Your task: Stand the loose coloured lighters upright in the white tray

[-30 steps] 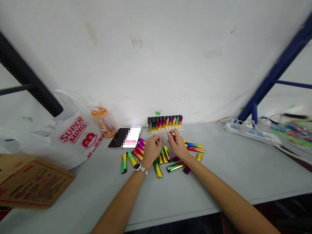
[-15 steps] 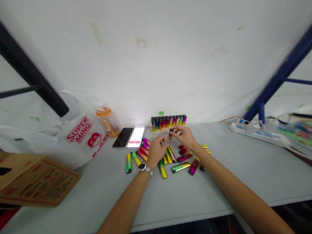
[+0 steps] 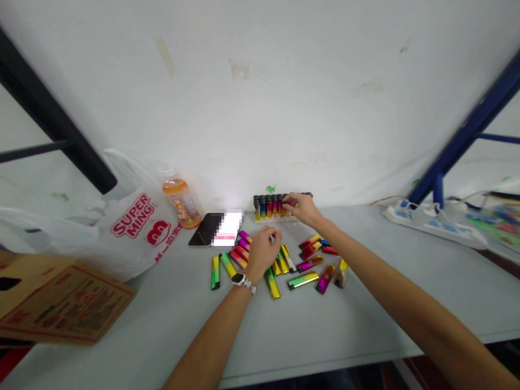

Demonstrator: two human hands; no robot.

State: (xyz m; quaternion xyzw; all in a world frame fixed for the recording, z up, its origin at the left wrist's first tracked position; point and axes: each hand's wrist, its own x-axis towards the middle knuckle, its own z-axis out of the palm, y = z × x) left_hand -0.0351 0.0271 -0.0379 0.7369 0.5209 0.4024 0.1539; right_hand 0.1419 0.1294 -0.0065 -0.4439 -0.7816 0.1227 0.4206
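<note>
Lighters (image 3: 303,280) lying loose on the bench (image 3: 410,254) before a pale rack (image 3: 268,220)
We see the right hand (image 3: 304,208) at the rack, fingers pinching one lighter (image 3: 281,208) beside upright lighters (image 3: 268,208); the left hand (image 3: 262,250) curls above the loose ones, and whether its fingers grip anything we cannot tell

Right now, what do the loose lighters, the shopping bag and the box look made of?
Loose lighters: probably plastic in a shiny metallic finish, from their bright glints. Shopping bag: thin white plastic, by its translucent handles. Box: likely matte cardboard, given its dull brown panels.
</note>
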